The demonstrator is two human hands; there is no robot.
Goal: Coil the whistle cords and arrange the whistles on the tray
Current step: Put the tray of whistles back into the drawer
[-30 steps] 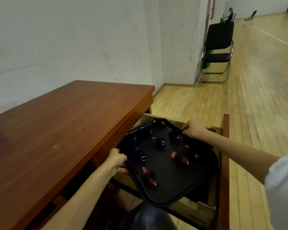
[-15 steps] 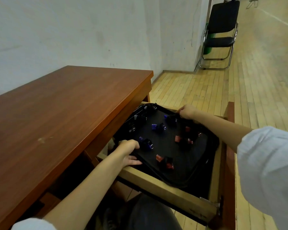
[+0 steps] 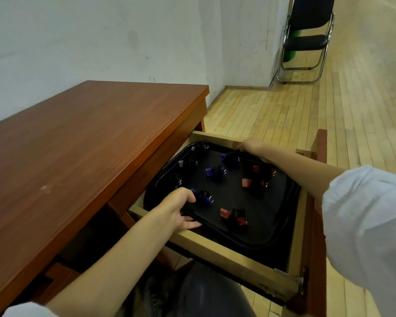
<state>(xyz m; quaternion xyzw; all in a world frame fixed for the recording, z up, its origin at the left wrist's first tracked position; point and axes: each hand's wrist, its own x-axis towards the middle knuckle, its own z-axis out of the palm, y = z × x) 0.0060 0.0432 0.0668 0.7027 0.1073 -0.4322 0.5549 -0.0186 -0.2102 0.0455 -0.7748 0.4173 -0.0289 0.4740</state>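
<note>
The black tray (image 3: 272,213) lies inside the open drawer (image 3: 226,250) that projects from under the right edge of the table (image 3: 89,145). It carries blue, red and dark whistles (image 3: 215,173), spread apart over its surface, each with a dark bunch of cord against it. My left grip (image 3: 176,209) holds the tray's rim at the drawer's near-left corner with fingers curled over it, and my right grip (image 3: 249,145) is closed on the tray's far rim, beside the drawer's far wall.
</note>
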